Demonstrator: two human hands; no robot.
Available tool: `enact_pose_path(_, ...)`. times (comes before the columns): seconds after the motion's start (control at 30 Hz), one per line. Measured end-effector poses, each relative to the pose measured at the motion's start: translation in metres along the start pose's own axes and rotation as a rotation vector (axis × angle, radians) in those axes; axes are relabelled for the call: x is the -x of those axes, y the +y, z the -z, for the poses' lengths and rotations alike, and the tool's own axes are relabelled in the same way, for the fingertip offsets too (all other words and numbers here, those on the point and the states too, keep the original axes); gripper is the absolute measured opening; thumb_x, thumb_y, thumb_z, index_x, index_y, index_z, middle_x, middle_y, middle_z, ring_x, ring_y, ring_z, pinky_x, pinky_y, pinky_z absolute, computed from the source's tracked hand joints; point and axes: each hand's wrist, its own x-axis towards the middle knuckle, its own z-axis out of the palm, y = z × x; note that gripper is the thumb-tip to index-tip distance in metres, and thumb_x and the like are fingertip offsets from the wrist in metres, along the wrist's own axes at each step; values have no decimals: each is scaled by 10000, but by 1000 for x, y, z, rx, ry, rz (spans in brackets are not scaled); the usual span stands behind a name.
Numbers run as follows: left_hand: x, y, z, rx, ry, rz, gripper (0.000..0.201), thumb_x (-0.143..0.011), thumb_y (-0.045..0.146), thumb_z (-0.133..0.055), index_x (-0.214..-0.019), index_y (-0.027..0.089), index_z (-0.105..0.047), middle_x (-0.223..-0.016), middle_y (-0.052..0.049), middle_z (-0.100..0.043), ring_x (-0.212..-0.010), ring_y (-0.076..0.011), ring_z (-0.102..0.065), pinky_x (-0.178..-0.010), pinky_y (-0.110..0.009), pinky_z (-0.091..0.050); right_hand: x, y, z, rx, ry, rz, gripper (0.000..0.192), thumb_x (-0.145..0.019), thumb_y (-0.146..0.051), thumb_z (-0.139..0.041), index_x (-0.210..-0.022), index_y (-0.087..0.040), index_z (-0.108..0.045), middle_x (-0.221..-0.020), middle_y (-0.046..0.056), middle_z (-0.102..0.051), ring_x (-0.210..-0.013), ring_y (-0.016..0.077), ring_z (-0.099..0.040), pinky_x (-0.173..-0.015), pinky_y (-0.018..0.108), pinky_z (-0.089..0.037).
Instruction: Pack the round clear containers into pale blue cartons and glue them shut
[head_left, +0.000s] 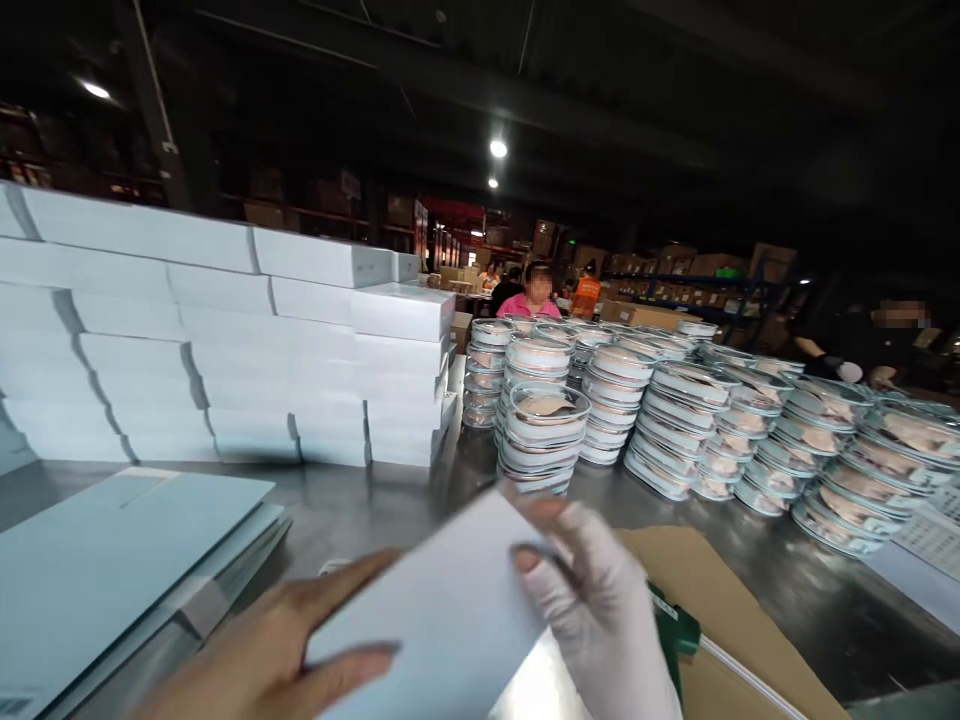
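A white box (442, 600) with a smooth flat face is held up between my two hands, slightly blurred. My left hand (277, 640), bare, clasps its left side with the thumb across the face. In a white glove with bare fingertips, my right hand (600, 600) grips the far right edge. Beside that hand, on a brown cardboard sheet (720, 580), lies a green tool (679, 630) with a white stick coming out of it, like a glue gun. To my left, flat pale-blue cartons (120, 570) lie stacked on the metal table (337, 510).
A wall of stacked white boxes (225, 340) stands at the back left. Many piles of round clear-lidded containers (544, 430) fill the right side. A person in pink (525, 305) sits beyond them, and another person in dark clothes (862, 345) is at far right.
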Motion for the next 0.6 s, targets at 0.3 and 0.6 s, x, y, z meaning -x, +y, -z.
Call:
enact_pose_path(0.3,-27,-1,-61,584,202,123,777,-784,694,-758,-1443,334,-556,-1383,-72,-709,-1221,-342,-689,-1001,-413,-590,17,54,-18,-44,98,56,670,-999,-579,-516,-1606,-378,-319,-1722,21,-267,-1554,304,-325,-1231,475,-369)
enact_pose_path(0.6,-27,-1,-65,462,330,160,533,-1004,600,-492,-1472,345,-467,-1622,-43,-484,-1470,-320,-477,-1098,-438,-524,21,51,-45,-120,306,-53,711,-1056,-503,-426,-1645,-401,-41,-1730,29,-242,-1582,216,-249,-1288,492,-191)
